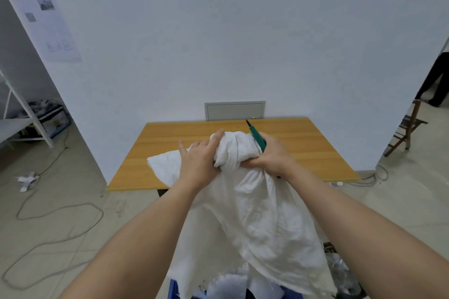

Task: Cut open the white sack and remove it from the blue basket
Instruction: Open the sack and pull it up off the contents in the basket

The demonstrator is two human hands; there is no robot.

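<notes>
The white sack hangs lifted in front of me, its frayed lower edge trailing over the blue basket at the bottom of the view. My left hand grips the bunched top of the sack from the left. My right hand squeezes the sack's gathered neck and also holds a green-handled cutting tool, its dark tip pointing up and away. White and grey contents show in the basket under the sack; most of the basket is hidden.
A wooden table stands just beyond my hands against the white wall. Cables loop over the floor at left near a metal rack. A folding wooden chair and a person's dark legs are at far right.
</notes>
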